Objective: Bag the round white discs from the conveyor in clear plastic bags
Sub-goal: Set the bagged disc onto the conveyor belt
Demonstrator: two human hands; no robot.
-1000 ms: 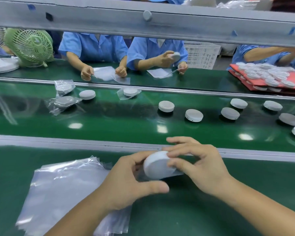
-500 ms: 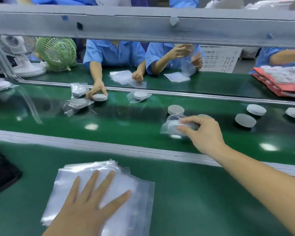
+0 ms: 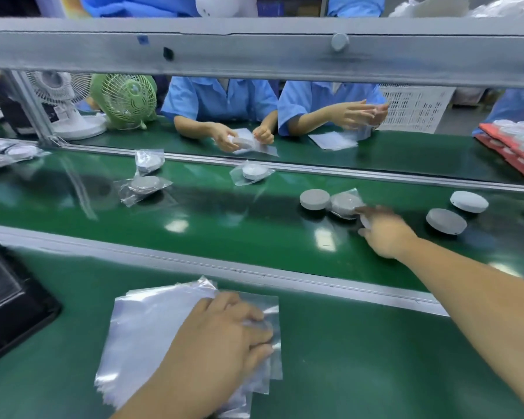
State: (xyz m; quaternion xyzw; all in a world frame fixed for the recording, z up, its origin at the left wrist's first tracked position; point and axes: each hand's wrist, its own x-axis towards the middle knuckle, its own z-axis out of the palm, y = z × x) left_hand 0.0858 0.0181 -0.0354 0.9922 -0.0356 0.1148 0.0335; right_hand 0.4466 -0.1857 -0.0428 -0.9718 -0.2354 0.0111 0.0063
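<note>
A stack of clear plastic bags [image 3: 152, 328] lies on the near green table. My left hand [image 3: 218, 337] rests on it with fingers curled onto the right edge of the top bag. My right hand [image 3: 384, 234], blurred, reaches over the conveyor belt [image 3: 224, 225], and its thumb and fingers curl round a white disc [image 3: 364, 222] that is mostly hidden. Just left of it lie a bagged disc [image 3: 344, 204] and a bare disc [image 3: 314, 199]. Two more bare discs [image 3: 446, 220] [image 3: 469, 201] sit to the right.
Three bagged discs [image 3: 146, 186] [image 3: 148, 161] [image 3: 253, 172] lie further left on the belt. A black tray [image 3: 9, 300] sits at my near left. A grey beam [image 3: 254, 52] crosses overhead. People in blue bag discs opposite, near two fans [image 3: 124, 98] and a red tray [image 3: 515, 152].
My right hand let go of the bagged disc on the belt and shifted right onto another disc. My left hand's fingers went from flat to curled at the bag's edge.
</note>
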